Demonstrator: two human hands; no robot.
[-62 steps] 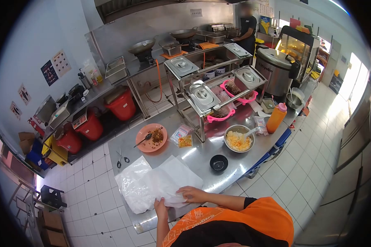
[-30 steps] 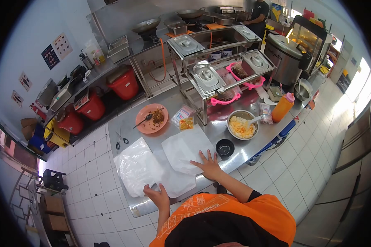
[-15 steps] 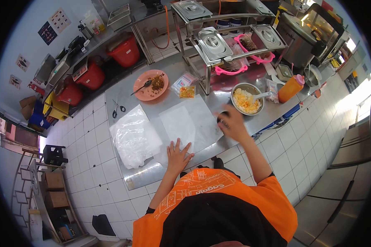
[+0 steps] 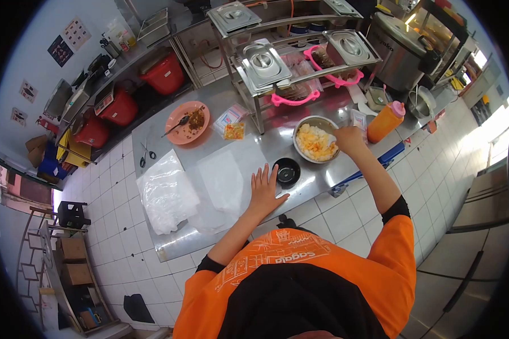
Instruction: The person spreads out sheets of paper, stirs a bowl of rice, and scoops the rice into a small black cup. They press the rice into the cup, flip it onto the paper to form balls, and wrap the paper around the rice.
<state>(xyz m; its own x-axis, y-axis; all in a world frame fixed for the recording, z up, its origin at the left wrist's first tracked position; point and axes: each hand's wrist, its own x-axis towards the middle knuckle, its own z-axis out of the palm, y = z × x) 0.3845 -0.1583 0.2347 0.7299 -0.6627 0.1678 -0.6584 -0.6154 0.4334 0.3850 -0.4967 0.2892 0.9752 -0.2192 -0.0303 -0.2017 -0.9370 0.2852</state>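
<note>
Orange plate (image 4: 182, 127), far left: brown food, spoon. Paper sheet (image 4: 223, 181), near centre: thin, limp, slides easily; pin flat, lift by corner. Left hand (image 4: 264, 191) splayed, unclenched, on its right edge. Black bowl (image 4: 287, 171): contents unclear. Metal bowl (image 4: 313, 142): yellow food. Right hand (image 4: 348, 139) clenched round white spoon (image 4: 332, 139) at right rim.

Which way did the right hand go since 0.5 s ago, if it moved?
Yes. The right hand left the black bowl and now sits at the metal bowl rim, on the orange bottle side.
</note>
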